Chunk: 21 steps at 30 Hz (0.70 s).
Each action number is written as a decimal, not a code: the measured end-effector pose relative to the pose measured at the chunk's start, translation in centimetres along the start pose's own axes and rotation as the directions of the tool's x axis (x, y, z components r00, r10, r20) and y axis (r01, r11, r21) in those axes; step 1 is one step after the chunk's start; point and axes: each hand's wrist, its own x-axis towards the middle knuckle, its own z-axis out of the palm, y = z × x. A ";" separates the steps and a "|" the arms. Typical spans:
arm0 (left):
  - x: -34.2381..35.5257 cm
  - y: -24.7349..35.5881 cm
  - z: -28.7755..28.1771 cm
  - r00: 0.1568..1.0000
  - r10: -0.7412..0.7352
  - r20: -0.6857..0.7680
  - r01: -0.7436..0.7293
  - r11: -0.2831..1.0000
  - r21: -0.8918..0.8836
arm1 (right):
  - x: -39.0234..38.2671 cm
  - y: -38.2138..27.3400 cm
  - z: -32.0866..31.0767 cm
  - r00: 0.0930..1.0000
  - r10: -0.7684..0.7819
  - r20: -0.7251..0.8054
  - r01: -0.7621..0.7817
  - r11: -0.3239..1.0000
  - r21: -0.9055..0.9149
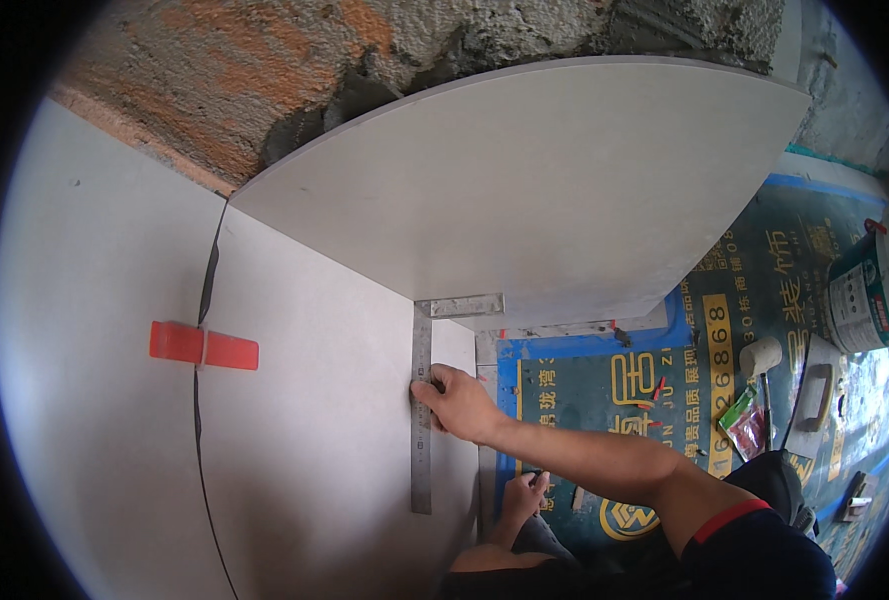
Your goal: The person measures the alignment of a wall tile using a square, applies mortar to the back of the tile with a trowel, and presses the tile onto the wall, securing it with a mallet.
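Observation:
My right hand [457, 402] is closed around the long ruled blade of a metal try square [422, 470], pinning it flat against the large pale tile [305, 440] on the left. The square's short, thick stock [465, 305] lies along the lower part of the adjoining pale tile [555, 180]. Lower down, my left hand [525, 494] is beside my leg, its fingers curled together; whatever may be in them is hidden. A red levelling wedge [177, 342] passes through a clip across the dark joint of the left tiles.
Rough mortar [335, 50] shows behind the tile's top edge. Printed green floor covering [585, 400] lies to the right, with a white-headed mallet [761, 356], a trowel [815, 395], a coloured packet [745, 422] and small red pieces [659, 388]. A bucket [865, 295] stands farther right.

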 end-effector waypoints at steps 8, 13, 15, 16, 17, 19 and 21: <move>-0.2 2.4 -0.3 0.998 0.044 -0.037 -0.040 0.995 0.094 | 0.0 0.2 -0.1 0.999 -0.016 -0.028 0.016 1.000 0.008; -0.3 1.2 -0.3 0.998 0.048 -0.052 -0.045 0.997 0.061 | -0.1 0.3 0.7 0.997 -0.053 -0.059 0.054 0.999 0.007; -0.3 2.8 -0.4 0.999 0.019 -0.042 -0.016 0.998 0.054 | 0.3 0.5 0.2 0.998 -0.040 -0.054 0.039 0.999 -0.013; -0.3 4.1 -0.7 0.998 0.056 -0.040 -0.052 0.994 0.101 | 0.4 0.5 0.0 0.998 -0.030 -0.046 0.029 0.999 -0.032; -0.5 5.2 -1.1 0.997 0.072 -0.040 -0.067 0.990 0.127 | 0.4 0.4 -0.1 0.999 -0.029 -0.045 0.028 0.999 -0.030; -0.7 6.8 -1.6 0.997 0.063 -0.039 -0.055 0.983 0.177 | 0.3 0.1 -0.1 1.000 -0.018 -0.024 0.017 1.000 -0.016; -1.0 6.7 -1.9 0.998 0.036 -0.048 -0.025 0.978 0.205 | 0.1 -0.3 0.1 1.000 -0.017 -0.006 0.017 1.000 -0.009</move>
